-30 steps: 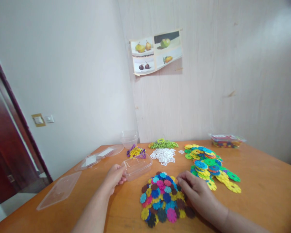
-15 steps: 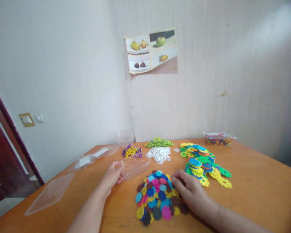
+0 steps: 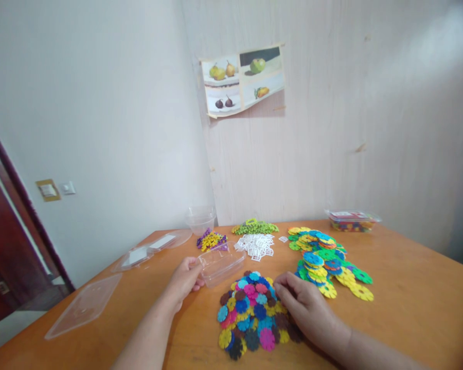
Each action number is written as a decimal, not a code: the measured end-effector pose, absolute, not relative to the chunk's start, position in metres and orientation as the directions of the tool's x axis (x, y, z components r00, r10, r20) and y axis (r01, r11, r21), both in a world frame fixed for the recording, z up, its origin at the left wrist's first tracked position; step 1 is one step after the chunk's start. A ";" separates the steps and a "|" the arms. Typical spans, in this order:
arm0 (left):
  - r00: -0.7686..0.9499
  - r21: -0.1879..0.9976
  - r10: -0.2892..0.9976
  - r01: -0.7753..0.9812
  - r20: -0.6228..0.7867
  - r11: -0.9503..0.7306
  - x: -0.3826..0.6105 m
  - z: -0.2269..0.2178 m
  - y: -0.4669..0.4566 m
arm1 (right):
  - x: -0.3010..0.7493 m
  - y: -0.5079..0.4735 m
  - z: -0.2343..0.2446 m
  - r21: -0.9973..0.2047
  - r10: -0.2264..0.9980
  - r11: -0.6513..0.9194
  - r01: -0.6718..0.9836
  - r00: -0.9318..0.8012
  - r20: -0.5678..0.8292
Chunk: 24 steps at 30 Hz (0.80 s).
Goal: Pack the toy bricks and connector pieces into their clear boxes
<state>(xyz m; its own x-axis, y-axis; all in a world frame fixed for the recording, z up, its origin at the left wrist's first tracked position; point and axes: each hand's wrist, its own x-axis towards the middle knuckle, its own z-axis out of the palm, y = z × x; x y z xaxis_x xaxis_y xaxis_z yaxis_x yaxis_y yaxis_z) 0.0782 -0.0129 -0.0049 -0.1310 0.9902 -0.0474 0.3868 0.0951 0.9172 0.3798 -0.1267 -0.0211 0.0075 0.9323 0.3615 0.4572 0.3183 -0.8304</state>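
Note:
My left hand (image 3: 185,281) is closed on the left end of a clear plastic box (image 3: 219,277), which is tilted and has nothing in it. Just in front of the box lies a heap of small notched plastic discs (image 3: 250,313) in blue, pink, yellow, brown and black. At the heap's right edge is my right hand (image 3: 303,303), its fingers curled and thumb pressed in. Whatever those fingers may hold is hidden.
Larger notched discs (image 3: 327,259) lie to the right. Behind are white plastic pieces (image 3: 256,246), green pieces (image 3: 254,227), a purple-and-yellow pile (image 3: 212,240) and clear tubs (image 3: 200,221). Clear lids (image 3: 85,306) lie left; a filled box (image 3: 353,222) stands far right.
My left hand has shifted the clear box slightly to the right. My right hand stays at the edge of the disc heap. The whole view has moved a little.

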 end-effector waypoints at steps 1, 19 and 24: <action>-0.123 0.919 0.991 0.383 -0.052 0.096 0.079 -0.006 -0.012 | 0.380 -0.127 -0.021 -0.831 0.930 0.321 0.454 0.013 0.367; -0.009 0.944 1.000 0.329 -0.029 0.030 0.095 -0.005 -0.021 | 0.379 -0.128 -0.017 -0.843 0.944 0.284 0.456 0.020 0.329; 0.002 0.944 1.000 0.329 -0.025 0.023 0.096 -0.002 -0.024 | 0.378 -0.127 -0.019 -0.841 0.938 0.294 0.454 0.032 0.345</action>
<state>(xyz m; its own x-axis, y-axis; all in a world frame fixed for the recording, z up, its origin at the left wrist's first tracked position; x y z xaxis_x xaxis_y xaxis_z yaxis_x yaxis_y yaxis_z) 0.0963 -0.0239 -0.0024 0.0020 0.9997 -0.0252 0.3288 0.0231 0.9441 0.3784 -0.1272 -0.0190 0.0316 0.9379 0.3455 0.4544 0.2944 -0.8408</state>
